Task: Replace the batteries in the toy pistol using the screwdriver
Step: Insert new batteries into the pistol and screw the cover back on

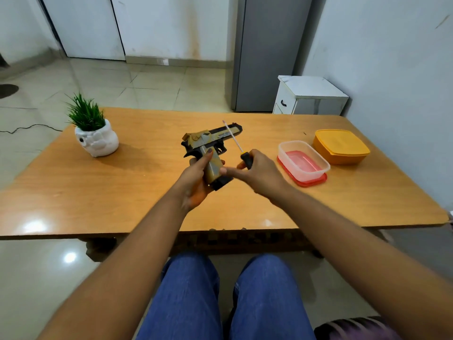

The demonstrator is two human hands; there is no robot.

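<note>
A tan and black toy pistol is held above the middle of the wooden table, barrel pointing away and to the right. My left hand grips its handle from the left, thumb laid along the grip. My right hand holds a screwdriver by its black handle, the thin shaft slanting up and away across the barrel. The right index finger reaches left and touches the lower part of the pistol's grip.
A clear plastic box on a red lid and a shut orange box stand at the right of the table. A white pot with a green plant stands at the left. My knees are under the near edge.
</note>
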